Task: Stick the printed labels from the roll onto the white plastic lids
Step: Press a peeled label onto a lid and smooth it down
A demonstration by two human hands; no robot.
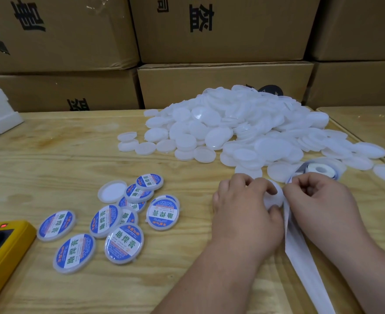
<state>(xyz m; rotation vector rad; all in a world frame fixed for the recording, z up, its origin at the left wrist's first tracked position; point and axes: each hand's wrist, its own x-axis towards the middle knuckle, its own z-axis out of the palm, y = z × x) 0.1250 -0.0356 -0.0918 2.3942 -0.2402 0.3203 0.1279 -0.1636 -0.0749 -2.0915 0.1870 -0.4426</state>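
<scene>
Left hand (243, 207) grip curled round one white lid (274, 197) low over the bench (51, 155); right hand (323, 200) grip pinching the backing strip (300, 252) trailing from the label roll (318, 169) just behind. Heap of unlabelled lids (243, 128) beyond. Labelled lids (110, 223) grouped at left, blue-and-white print reading 助焊膏; smaller print illegible. Yellow device (3, 252) at left edge, red light on. Stacked cartons (221, 30) behind, black characters only partly visible
</scene>
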